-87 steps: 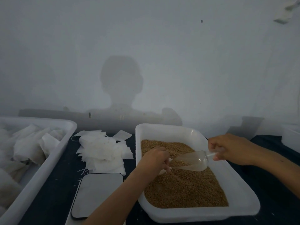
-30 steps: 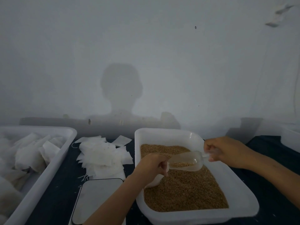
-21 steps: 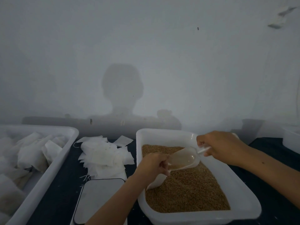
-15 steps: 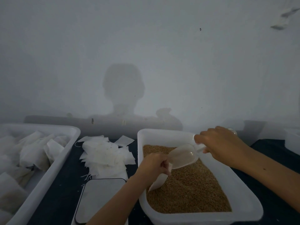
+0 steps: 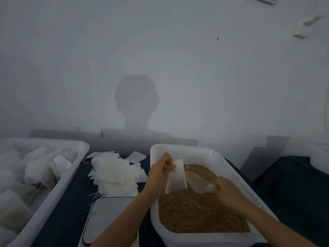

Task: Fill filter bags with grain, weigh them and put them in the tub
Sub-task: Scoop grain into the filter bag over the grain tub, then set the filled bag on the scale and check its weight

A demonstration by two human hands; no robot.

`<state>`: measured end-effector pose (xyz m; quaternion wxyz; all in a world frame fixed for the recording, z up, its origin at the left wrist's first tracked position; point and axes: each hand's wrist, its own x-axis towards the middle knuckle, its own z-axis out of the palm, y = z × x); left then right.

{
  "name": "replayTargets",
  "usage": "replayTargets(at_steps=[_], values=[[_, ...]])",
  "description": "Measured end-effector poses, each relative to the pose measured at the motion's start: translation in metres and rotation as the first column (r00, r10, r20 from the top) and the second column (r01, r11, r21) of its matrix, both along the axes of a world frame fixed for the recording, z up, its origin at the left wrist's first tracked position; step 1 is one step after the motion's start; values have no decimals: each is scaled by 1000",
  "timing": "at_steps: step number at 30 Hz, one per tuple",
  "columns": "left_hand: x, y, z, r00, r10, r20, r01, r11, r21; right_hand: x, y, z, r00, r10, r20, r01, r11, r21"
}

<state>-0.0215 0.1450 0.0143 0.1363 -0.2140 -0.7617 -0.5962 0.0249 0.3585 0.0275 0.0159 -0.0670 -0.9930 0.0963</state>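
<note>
Left hand [image 5: 159,172] pinches filter bag [image 5: 176,178] top; right hand [image 5: 227,191] grips scoop [image 5: 200,180] beside it; loose pinch risks grain [image 5: 201,213] spilling

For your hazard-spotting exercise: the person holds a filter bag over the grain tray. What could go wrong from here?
1. The left hand pinches the small white filter bag near its open top; tilted, it might spill grain.
2. Carried to the flat grey scale, it leaves the white tray of brown grain, so spills would hit the dark table.
3. The right hand holds the clear plastic scoop close by; it could knock the bag.
</note>
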Motion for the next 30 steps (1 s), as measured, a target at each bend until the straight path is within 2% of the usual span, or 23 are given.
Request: replayTargets(at_steps=[2,5,11,13,14,15,16,18,19,20,24,30], values=[[3,-7,5,1000,20,12,-21,988,155,-4,-9,-11,1000,2,27,0,999,-52],[9,-22,18,998,60,-18,-52,958,280,-3,-21,-16,998,9,61,-5,998,-66],[28,-64,53,985,143,-102,-109,953,282,4,-45,-4,985,1,171,8,999,-50],[34,-77,59,985,139,-104,-103,950,295,10,-61,14,998,56,16,-53,985,-161],[37,-83,62,984,141,-106,-104,949,297,14,-72,25,992,83,-100,-110,944,-310],[40,-88,64,984,140,-110,-102,948,300,19,-86,36,977,108,-186,-188,848,-496],[43,-92,65,984,134,-117,-92,946,309,27,-102,48,960,156,-231,-272,705,-655],[49,-100,68,984,118,-134,-70,946,316,40,-135,64,918,275,-285,-385,450,-806],[53,-104,68,983,113,-145,-64,949,308,44,-150,67,899,294,-326,-424,394,-815],[55,-108,67,981,116,-158,-65,953,297,46,-163,67,887,274,-372,-456,387,-801],[64,-121,58,972,153,-181,-89,943,320,46,-202,59,866,126,-485,-482,474,-737],[67,-145,30,985,165,-41,-132,895,427,39,-228,38,856,37,-516,-462,502,-731]])
